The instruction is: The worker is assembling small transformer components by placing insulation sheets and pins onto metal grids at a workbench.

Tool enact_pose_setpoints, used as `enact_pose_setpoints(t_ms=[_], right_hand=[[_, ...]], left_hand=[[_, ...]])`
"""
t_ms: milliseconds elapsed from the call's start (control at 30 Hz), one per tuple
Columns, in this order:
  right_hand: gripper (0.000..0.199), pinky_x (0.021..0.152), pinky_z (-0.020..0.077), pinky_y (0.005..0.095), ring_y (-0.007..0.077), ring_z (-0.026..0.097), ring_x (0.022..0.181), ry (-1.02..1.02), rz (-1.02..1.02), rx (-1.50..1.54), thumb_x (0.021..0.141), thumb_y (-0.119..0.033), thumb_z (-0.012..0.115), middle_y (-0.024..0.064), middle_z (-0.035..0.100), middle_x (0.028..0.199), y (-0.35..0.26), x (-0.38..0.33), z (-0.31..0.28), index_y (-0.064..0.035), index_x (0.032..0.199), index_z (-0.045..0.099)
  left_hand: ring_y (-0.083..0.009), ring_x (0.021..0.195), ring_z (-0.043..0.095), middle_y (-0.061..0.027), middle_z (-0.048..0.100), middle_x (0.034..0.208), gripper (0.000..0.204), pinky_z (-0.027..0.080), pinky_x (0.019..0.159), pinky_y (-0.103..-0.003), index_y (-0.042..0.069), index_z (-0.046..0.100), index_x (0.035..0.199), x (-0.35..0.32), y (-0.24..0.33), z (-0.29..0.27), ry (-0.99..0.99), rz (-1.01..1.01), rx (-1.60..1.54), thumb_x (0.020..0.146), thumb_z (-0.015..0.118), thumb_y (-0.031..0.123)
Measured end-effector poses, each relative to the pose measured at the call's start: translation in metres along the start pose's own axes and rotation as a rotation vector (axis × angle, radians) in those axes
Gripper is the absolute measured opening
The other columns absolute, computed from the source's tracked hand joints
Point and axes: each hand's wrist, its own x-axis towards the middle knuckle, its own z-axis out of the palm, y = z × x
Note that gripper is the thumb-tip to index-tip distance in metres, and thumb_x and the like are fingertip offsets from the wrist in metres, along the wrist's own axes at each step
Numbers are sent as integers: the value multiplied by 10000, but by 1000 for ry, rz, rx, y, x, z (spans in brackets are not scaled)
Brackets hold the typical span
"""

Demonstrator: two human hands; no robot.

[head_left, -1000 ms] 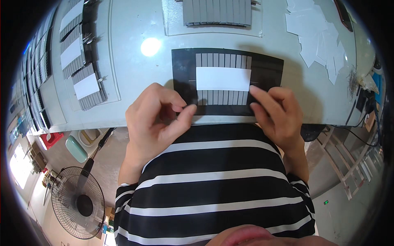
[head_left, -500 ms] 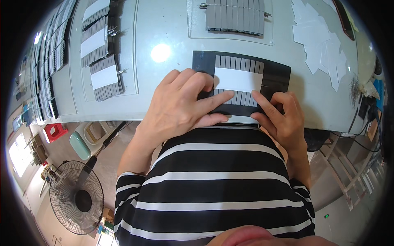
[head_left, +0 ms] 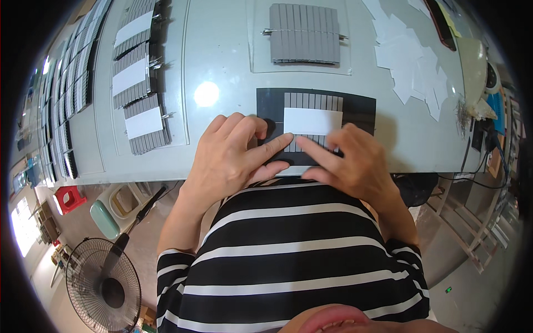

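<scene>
Head view, looking down over a striped shirt (head_left: 288, 261) at the pale tabletop (head_left: 222, 66).

Black mat (head_left: 361, 105) at the near edge of the tabletop, straight ahead. On it: a row of grey strips (head_left: 313, 100) side by side, a white paper label (head_left: 312, 120) laid across the middle of the row.

Left hand (head_left: 230, 161) flat on the near left part of the mat, fingers spread and extended, index tip touching the lower left corner of the label. Grip not closed on anything; pressing, not holding.

Right hand (head_left: 350, 164) on the near right part of the mat, index finger extended toward the lower edge of the label, tip close to the left index tip. Remaining fingers loosely curled, covering the lower ends of the strips. Nothing pinched or held as far as visible.

Beyond the mat: a second grey strip set (head_left: 304, 33) with a thin wire across it, on a clear sheet. Far right: scattered white paper slips (head_left: 411, 66). Left side: finished strip bundles with white labels (head_left: 139, 77) laid in a column, more rows toward the far left rim.

Below the tabletop edge: a floor fan (head_left: 102, 286), a red stool (head_left: 69, 198), a pale green container (head_left: 105, 219).
</scene>
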Motion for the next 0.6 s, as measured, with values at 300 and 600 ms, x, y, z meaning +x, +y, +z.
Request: enact_pose_setpoints(t_ms=[300, 600], right_hand=[[488, 598, 402, 316, 195, 453, 716, 17, 69, -113, 865, -528, 621, 27, 438, 833, 16, -23, -6, -194, 1205, 726], [573, 654, 426, 332, 191, 472, 749, 69, 97, -167, 859, -587, 593, 27, 463, 857, 23, -39, -8, -148, 1208, 712]], left_hand=[[-169, 756, 505, -2, 519, 873, 340, 392, 648, -307, 190, 751, 1105, -1, -2, -1, -12, 15, 57, 788, 768, 311], [-172, 759, 501, -6, 512, 874, 331, 401, 655, -314, 208, 765, 1090, 1, -2, -3, -32, 5, 96, 777, 780, 313]])
